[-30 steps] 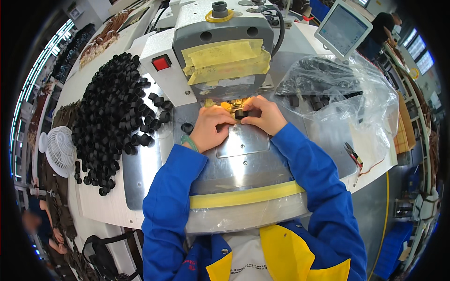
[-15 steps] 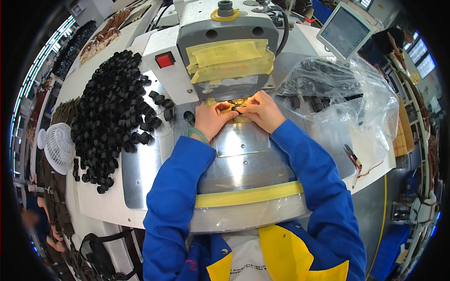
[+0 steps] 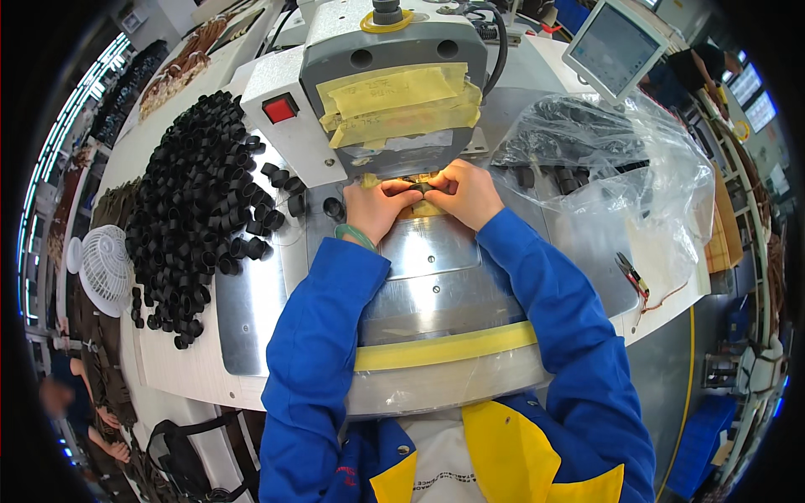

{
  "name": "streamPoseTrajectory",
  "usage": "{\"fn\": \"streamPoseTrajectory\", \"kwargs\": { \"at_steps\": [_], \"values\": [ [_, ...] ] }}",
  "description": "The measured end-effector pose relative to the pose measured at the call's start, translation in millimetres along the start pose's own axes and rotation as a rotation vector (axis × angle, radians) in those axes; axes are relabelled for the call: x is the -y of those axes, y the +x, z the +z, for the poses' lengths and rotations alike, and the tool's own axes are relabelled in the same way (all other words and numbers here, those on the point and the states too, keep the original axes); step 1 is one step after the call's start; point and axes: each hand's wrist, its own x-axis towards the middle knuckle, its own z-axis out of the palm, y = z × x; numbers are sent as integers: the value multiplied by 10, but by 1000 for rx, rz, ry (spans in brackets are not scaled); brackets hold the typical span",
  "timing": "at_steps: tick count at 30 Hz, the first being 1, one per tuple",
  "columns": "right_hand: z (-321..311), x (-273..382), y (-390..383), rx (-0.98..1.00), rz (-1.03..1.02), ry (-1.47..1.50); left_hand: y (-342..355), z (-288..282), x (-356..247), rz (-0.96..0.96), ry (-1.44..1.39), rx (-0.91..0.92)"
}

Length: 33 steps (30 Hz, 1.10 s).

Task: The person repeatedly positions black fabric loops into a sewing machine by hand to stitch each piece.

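My left hand (image 3: 375, 210) and my right hand (image 3: 466, 194) meet under the head of a grey and white machine (image 3: 392, 63), probably an industrial sewing machine. Thumbs and fingers of both are closed, pinching a small black piece (image 3: 423, 189) between them. It resembles the black loops, though the fingers cover most of it. Brass-coloured metal (image 3: 424, 209) shows right beneath the fingertips. To the left lies a large heap of short black band loops (image 3: 189, 189). One loose loop (image 3: 334, 208) sits beside my left hand.
A clear plastic bag (image 3: 604, 159) with black loops spreads on the right. Small red-handled snips (image 3: 633, 275) lie nearer me. A tilted screen (image 3: 614, 50) stands at the back right, a white fan (image 3: 106, 270) at the left edge. Another person's hand (image 3: 117, 450) shows lower left.
My right hand has drawn its fingertips in slightly, close to the left ones over the black piece. The view has shifted a little; both hands stay at the same spot under the machine.
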Motion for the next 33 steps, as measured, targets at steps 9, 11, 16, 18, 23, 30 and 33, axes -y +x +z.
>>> {"fn": "streamPoseTrajectory", "kwargs": {
  "at_steps": [9,11,16,18,23,30,33],
  "values": [
    [8,-37,3,-7,-6,8,3,-15,-2,8,31,11],
    [7,-36,3,-9,-30,15,5,-14,2,17,30,1],
    [8,-30,1,-16,-33,27,11,-10,11,34,14,-1],
    [11,-32,-1,-14,-16,6,14,-11,16,-14,-21,34],
    [15,-41,1,-15,-39,20,17,-11,10,-34,-2,26],
    [27,-26,2,-9,-35,-20,1,-52,-12,-19,-47,62],
    [43,-24,4,-14,-73,-15,-1,-63,4,10,-36,44]
  ]
}}
